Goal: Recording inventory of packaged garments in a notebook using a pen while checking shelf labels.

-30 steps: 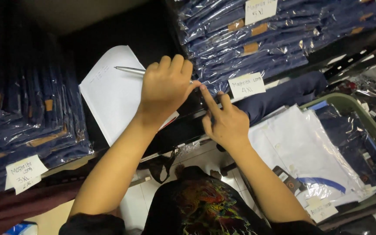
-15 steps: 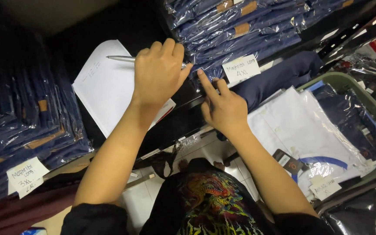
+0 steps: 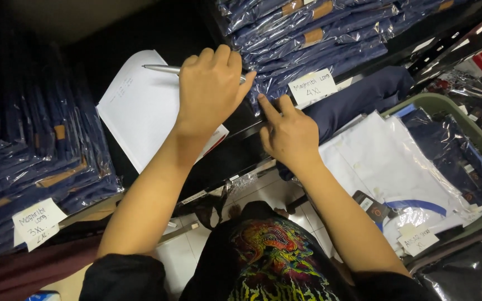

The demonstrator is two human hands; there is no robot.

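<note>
My left hand (image 3: 210,89) is closed around a silver pen (image 3: 160,68) and rests on a white sheet of paper (image 3: 138,114) lying on a dark shelf. My right hand (image 3: 288,131) is beside it. Its index finger is stretched out and touches the lower edge of a stack of navy garments in clear plastic bags (image 3: 313,33). A small white handwritten tag (image 3: 312,87) hangs just right of that finger. My right hand holds nothing.
Another stack of bagged navy garments (image 3: 29,156) with a white tag (image 3: 37,223) fills the left shelf. A green basket (image 3: 447,106) at the right holds white and navy bagged clothes (image 3: 386,167). A dark shelf edge (image 3: 235,159) runs under my hands, with tiled floor below.
My left hand with the pen and paper has stayed roughly in place. My right hand's index finger has shifted slightly along the edge of the navy stack. The view has moved a little.
</note>
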